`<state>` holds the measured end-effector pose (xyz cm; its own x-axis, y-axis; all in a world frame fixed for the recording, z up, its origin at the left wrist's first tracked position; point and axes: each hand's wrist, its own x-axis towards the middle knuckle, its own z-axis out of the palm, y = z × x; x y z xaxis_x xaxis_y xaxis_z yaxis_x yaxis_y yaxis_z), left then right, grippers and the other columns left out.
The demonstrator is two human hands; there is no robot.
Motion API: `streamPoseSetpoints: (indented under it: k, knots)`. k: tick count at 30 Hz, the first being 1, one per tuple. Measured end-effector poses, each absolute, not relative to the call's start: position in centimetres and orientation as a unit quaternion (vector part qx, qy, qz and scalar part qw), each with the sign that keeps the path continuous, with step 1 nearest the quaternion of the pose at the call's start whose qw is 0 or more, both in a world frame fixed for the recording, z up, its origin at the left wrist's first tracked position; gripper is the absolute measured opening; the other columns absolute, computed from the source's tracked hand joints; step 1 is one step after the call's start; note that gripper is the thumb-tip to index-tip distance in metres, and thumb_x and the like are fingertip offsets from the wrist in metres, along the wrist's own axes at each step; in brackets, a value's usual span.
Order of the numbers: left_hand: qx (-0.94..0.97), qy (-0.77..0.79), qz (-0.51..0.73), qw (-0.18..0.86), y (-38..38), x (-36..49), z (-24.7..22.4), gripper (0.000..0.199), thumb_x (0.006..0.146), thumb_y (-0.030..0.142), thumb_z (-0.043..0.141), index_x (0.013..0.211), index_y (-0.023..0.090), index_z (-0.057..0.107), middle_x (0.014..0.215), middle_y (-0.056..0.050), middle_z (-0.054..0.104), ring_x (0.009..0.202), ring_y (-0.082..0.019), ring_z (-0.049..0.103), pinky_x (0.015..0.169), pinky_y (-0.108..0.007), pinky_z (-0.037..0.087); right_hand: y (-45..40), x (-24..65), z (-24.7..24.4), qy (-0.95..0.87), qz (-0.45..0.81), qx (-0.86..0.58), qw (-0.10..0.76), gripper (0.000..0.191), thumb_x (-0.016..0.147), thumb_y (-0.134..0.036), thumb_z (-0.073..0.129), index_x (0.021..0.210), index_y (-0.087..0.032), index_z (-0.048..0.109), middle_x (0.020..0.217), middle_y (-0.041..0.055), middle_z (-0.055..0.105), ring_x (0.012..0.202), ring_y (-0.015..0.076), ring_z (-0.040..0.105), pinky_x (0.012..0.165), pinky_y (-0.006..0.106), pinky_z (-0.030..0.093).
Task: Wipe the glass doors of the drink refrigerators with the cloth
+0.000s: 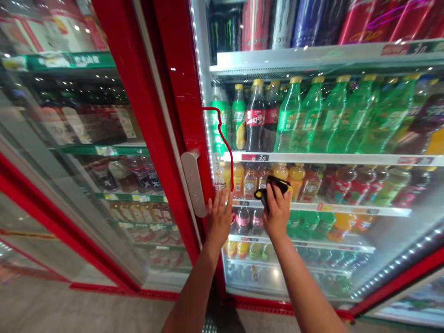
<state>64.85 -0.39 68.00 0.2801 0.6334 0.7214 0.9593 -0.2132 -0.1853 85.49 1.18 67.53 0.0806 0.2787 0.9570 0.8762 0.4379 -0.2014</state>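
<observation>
My left hand [219, 217] has its fingers stretched out toward the glass door, right of the grey door handle [194, 185], where the red frame meets the glass. Whether the palm touches the glass I cannot tell. A thin red line [227, 145] runs down the glass to my left fingertips; it could be a cord or a decal's edge. Closed fingers of my right hand [278, 210] grip a small black tool with a yellow edge [279, 183], held at the glass. Its exact kind is partly hidden by my fingers.
Behind the glass, shelves hold cans [256, 23], green soda bottles [289, 113], a cola bottle [255, 118] and juice bottles [296, 180]. A red door frame [183, 92] rises in the middle. Another glass-fronted cooler [86, 148] stands left, above a grey floor [62, 310].
</observation>
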Motion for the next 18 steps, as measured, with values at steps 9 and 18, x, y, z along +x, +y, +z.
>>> streamPoseSetpoints:
  k: [9, 18]
  knots:
    - [-0.741, -0.505, -0.305, 0.32, -0.5, 62.5, 67.8, 0.078, 0.1, 0.021, 0.05, 0.163, 0.026, 0.005, 0.165, -0.009, 0.032, 0.155, -0.025, 0.03, 0.129, -0.054, 0.02, 0.8, 79.9, 65.1, -0.707, -0.302, -0.399, 0.5, 0.059, 0.094, -0.004, 0.049, 0.149, -0.025, 0.053, 0.137, 0.0084, 0.068, 0.151, 0.0276, 0.036, 0.124, 0.057, 0.03]
    - [-0.74, -0.477, -0.315, 0.354, -1.2, 59.3, 67.9, 0.074, 0.099, 0.02, 0.053, 0.164, 0.02, 0.017, 0.165, -0.012, 0.031, 0.154, -0.029, 0.031, 0.127, -0.052, 0.029, 2.3, 77.2, 68.3, -0.62, -0.279, -0.45, 0.579, 0.066, 0.094, -0.01, 0.047, 0.159, -0.023, 0.039, 0.151, 0.0139, 0.055, 0.152, 0.034, 0.034, 0.122, 0.066, 0.027]
